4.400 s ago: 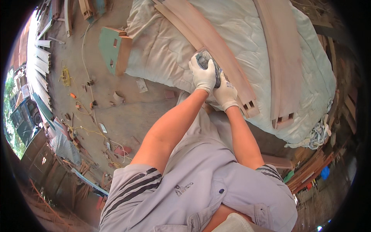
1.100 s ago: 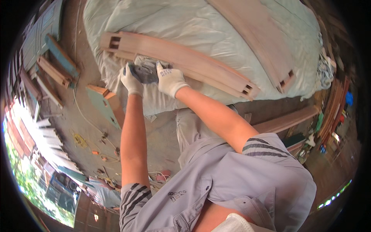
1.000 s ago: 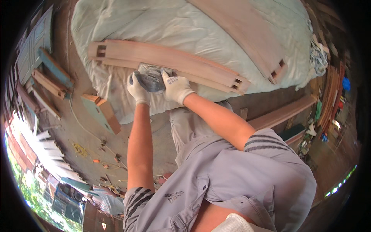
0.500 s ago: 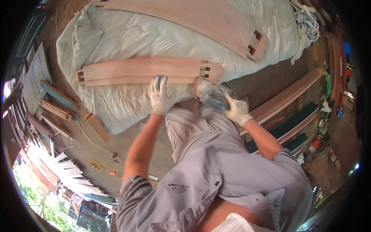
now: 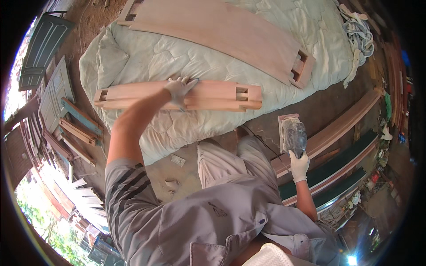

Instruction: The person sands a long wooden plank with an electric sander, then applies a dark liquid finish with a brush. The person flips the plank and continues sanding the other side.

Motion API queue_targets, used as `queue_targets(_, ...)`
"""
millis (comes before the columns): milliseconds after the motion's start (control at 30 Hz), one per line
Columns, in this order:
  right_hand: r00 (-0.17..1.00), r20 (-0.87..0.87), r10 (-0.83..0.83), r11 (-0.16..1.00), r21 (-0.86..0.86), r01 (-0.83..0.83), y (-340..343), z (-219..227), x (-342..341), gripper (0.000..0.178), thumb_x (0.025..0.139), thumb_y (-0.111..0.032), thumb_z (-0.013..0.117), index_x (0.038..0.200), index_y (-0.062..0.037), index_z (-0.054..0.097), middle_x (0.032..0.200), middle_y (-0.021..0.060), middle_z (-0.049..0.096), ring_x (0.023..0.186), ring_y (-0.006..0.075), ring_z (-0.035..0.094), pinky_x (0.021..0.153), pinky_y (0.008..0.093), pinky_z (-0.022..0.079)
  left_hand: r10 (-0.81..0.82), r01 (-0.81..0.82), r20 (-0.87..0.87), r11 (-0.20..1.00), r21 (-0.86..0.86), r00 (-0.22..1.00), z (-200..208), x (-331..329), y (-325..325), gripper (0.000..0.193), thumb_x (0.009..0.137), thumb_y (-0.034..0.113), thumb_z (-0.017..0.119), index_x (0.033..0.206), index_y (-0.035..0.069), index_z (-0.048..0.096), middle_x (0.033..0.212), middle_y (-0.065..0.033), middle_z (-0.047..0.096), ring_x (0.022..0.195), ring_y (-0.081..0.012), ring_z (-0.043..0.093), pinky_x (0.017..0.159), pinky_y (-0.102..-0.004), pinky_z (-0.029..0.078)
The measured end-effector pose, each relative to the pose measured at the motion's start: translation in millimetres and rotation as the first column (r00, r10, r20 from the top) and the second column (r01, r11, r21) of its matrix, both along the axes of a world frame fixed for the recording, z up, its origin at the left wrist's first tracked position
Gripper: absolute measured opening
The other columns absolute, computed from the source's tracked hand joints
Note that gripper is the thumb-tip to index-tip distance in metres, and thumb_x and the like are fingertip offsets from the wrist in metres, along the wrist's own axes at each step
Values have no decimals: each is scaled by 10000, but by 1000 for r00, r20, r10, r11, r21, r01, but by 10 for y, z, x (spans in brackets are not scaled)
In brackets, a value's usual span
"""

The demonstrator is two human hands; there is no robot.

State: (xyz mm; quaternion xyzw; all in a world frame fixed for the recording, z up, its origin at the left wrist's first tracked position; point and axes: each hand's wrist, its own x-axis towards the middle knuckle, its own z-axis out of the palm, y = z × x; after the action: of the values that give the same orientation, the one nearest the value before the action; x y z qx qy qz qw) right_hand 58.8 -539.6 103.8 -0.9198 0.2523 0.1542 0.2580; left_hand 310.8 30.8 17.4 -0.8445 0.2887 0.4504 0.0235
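A reddish wooden rail [image 5: 213, 91] with slots cut near both ends lies across the near part of a pale quilt. My left hand [image 5: 179, 90], in a white glove, rests across the middle of this rail, its fingers apart and stretched over the wood. Off to the right, away from the quilt, my gloved right hand [image 5: 299, 166] is closed round the rear of a power sander [image 5: 295, 136]. The sander is dusty and dark-bodied, with its flat pad edge turned to the left. A cord hangs near it.
A wide wooden panel [image 5: 222, 31] with slotted ends lies farther back on the quilt [image 5: 164, 57]. Long boards [image 5: 337, 128] and dark green pieces [image 5: 326, 175] lie at the right. Wood pieces [image 5: 80, 131] and door panels [image 5: 44, 51] stand at the left. Bundled cloth [image 5: 358, 37] hangs at the far right corner.
My right hand has drawn the sander away from the rail to the right. My left hand has gone from the rail's near edge onto its top, and the rail now shows more of its near side.
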Motion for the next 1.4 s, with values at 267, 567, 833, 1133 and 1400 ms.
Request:
queue_targets(267,934,-67,-351,872,340,352,591,335,264,335,954,-176,866,1193,35,763,905,40,758,694,125,644,623,335,499,262,-220,338,963,-158,904,-181,697,612,923,750,406,959,1555,205,557,1514,-109,671,1318,-387,690,1137,-538,508)
queue_targets(567,967,43,-250,890,403,212,547,389,293,343,945,-143,871,1215,40,766,966,69,816,755,184,726,699,360,562,62,-64,92,998,19,994,-107,742,707,819,786,361,838,1547,178,596,1292,-191,783,1156,-408,760,1000,-502,593)
queue_targets(833,928,172,330,912,195,-361,364,583,1176,595,858,-234,928,1356,28,736,1036,252,805,952,396,806,853,452,621,210,-154,239,960,-235,948,-24,-397,-384,559,946,303,734,1463,125,613,1193,-162,793,1032,-377,793,913,-505,615)
queue_targets(1133,527,-39,849,528,25,-849,554,92,2223,665,863,-395,873,1404,-34,739,1076,213,816,960,374,795,870,467,624,579,-535,360,815,-224,731,-30,-1175,-100,657,899,221,824,1512,200,590,1491,-60,640,1458,-270,561,1249,-659,345)
queue_targets(1400,198,-124,972,209,79,-975,2228,120,2370,689,944,-403,790,1533,-88,622,1240,196,801,1143,364,771,951,496,584,901,-657,-331,-70,-751,281,548,-1704,-10,684,1030,348,761,1607,54,542,1621,-198,571,1529,-397,522,1277,-425,407)
